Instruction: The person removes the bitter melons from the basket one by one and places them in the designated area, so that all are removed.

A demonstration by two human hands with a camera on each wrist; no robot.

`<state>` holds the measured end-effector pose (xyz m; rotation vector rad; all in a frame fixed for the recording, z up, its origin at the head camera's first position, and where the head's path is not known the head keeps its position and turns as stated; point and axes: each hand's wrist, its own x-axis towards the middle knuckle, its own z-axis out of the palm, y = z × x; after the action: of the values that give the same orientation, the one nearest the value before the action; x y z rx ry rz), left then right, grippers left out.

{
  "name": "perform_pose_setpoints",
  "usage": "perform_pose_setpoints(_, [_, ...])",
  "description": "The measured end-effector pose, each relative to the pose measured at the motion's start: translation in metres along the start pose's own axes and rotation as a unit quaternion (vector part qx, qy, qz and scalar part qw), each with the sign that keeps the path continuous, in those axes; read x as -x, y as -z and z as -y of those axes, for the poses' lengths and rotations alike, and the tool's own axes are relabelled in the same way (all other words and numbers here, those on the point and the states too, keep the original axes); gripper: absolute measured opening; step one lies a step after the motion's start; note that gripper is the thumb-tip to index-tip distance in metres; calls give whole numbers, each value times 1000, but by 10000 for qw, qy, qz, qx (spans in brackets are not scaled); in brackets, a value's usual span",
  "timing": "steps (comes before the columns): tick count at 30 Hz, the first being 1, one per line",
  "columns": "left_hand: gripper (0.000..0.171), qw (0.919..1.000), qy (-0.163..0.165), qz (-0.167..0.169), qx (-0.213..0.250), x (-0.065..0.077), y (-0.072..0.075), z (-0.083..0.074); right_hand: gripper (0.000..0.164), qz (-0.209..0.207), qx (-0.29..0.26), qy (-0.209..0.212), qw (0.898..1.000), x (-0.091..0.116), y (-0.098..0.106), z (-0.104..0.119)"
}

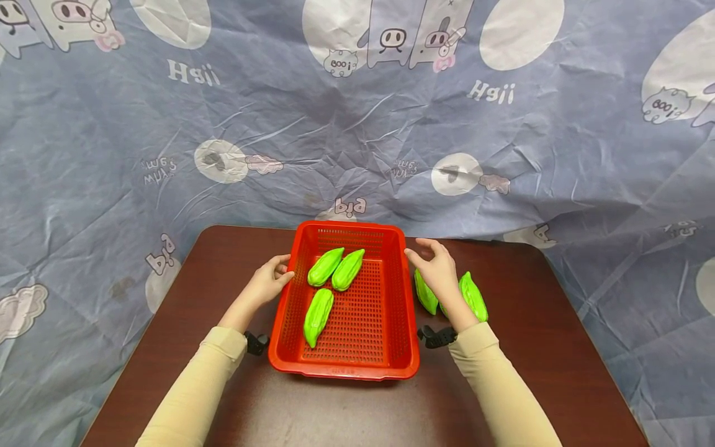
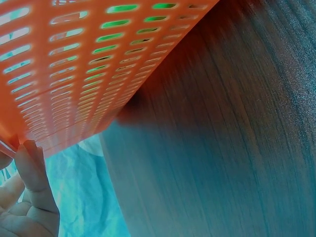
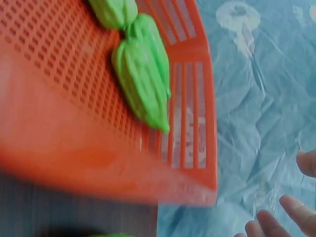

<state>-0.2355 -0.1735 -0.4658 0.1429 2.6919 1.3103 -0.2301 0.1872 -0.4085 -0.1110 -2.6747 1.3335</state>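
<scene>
1. Steadying the red basket (image 1: 343, 371) seems the step in hand; one green vegetable (image 1: 318, 316) lies inside, near left.
2. Right of the basket, more green vegetables (image 1: 473, 298) lie on the table (image 1: 536, 347), partly behind the right forearm.
3. Left hand (image 1: 267, 282) pinches the basket's left rim.
4. Two vegetables (image 1: 347, 270) lie side by side inside, far left.
5. Right hand (image 1: 438, 267), by the far right rim, has loosely spread fingers, gripping nothing; the next move probably calls for closing them on the rim or a loose vegetable.

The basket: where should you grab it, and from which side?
Probably by the rims of its long sides, one hand from each side: the basket is broad and open-topped, with exposed edges that fingers can pinch, as the left hand does.
</scene>
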Motion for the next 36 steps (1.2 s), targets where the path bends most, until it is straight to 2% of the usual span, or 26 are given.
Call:
perform_pose_setpoints(12, [53, 10000, 20, 32, 8, -1, -1, 0, 49, 504, -26, 283, 9983, 12, -45, 24])
perform_pose_setpoints(20, [53, 10000, 18, 13, -30, -1, 0, 0, 51, 830, 23, 410, 9957, 18, -68, 35])
perform_pose_setpoints(27, [53, 10000, 69, 20, -48, -1, 0, 1, 53, 937, 187, 316, 9949, 21, -86, 41])
perform_pose_setpoints(36, [53, 10000, 72, 24, -9, -1, 0, 1, 58, 1280, 277, 232, 9911, 25, -111, 45])
